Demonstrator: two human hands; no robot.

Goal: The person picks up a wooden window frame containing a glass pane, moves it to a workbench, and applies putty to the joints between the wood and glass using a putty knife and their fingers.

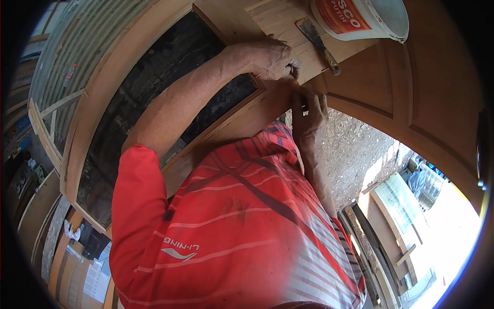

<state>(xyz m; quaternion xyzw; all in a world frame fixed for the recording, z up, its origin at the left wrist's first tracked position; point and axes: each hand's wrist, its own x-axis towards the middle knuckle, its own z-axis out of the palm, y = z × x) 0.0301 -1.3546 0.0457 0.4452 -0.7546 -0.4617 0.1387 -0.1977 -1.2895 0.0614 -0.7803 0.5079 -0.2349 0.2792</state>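
Observation:
My left hand [274, 60] reaches across the wooden frame [242, 114], its fingers curled at the frame's edge. Close below it, my right hand [311, 112] is raised with thumb and fingers pinched together. The fingertips of both hands nearly meet at the board's edge. Whatever they hold there is too small and shaded to make out. A dark panel [154, 77] fills the frame beneath my left forearm. Just beyond the hands, a putty knife [314, 41] with a worn blade lies on the pale wood board [278, 20].
A white bucket [383, 23] with a red label stands at the far right of the board. Brown panelled wooden doors [360, 77] rise to the right. Debris-strewn ground [350, 154] shows below them. Corrugated sheeting [98, 46] runs along the left, and timber pieces [373, 252] lie lower right.

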